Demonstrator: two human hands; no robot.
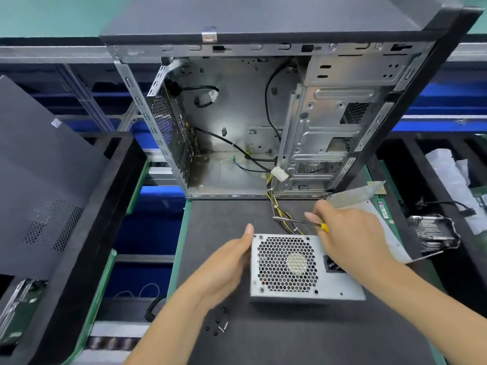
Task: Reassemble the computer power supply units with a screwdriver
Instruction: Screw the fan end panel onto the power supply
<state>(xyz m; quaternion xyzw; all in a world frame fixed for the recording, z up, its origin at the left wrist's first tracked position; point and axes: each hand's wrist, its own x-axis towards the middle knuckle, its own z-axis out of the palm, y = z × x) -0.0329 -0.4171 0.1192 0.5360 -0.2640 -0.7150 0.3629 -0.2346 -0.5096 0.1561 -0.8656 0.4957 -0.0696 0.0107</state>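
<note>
A grey power supply unit (295, 270) with a honeycomb fan grille lies on the dark mat (303, 335) in front of me. My left hand (226, 262) grips its left edge, thumb at the top corner. My right hand (350, 235) rests over its right top side and holds a screwdriver (300, 221) with a yellow handle, shaft pointing left. A bundle of yellow and black wires (279, 209) runs from the unit into the open computer case (263, 122), which stands behind it. Several small screws (218, 325) lie on the mat near my left forearm.
A black case side panel (52, 193) leans in a bin at the left. A flat metal cover (379, 219) lies to the right of the unit. Dark bins at the right hold a heatsink (432, 233), cables and white wrapping.
</note>
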